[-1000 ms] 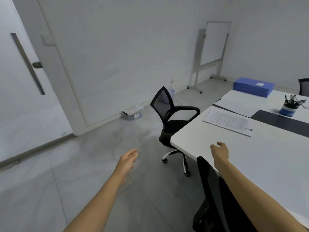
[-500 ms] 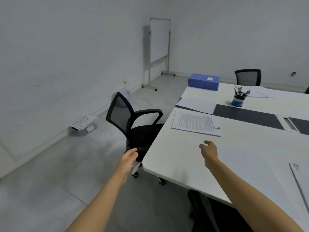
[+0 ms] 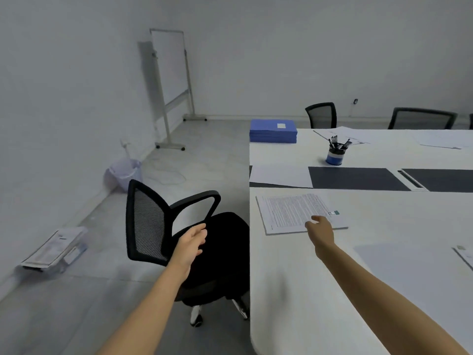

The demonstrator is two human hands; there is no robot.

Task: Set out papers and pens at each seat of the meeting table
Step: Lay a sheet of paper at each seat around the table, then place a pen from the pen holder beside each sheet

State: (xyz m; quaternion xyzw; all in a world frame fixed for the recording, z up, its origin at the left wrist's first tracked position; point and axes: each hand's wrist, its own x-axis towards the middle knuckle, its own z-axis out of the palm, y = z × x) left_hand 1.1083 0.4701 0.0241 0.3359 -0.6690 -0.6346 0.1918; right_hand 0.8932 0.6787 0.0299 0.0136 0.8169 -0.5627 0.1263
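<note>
Nearest the camera, both bare forearms stretch forward. The left hand [image 3: 193, 243] hangs off the table's left edge, in front of the armrest [image 3: 197, 199] of the black mesh chair [image 3: 147, 221]; its fingers [image 3: 202, 234] are loosely curled and hold nothing, and whether they touch the armrest cannot be told. The right hand [image 3: 320, 230] is out over the white table [image 3: 294, 290], its fingers relaxed, slightly bent and empty, the tips over the near edge of the clipped papers [image 3: 291, 211].

Half a second ago that hand hovered over bare table short of the papers, and the left hand was lower and clear of the chair. Both have come forward, so the person seems to be arriving at this seat by the left edge, probably to straighten or pick up the papers.

The papers lie just in from the left edge, a green binder clip [image 3: 335, 212] on their right side. No pen shows beside them, so this seat looks half done. Beyond them a blank sheet [image 3: 280, 175] lies at the left edge, partly over the dark centre strip [image 3: 353, 178]. Farther on stands the pen cup [image 3: 334, 156], full, then the blue folder stack [image 3: 273, 131] at the far left corner, with more sheets [image 3: 343, 134] along the far edge
</note>
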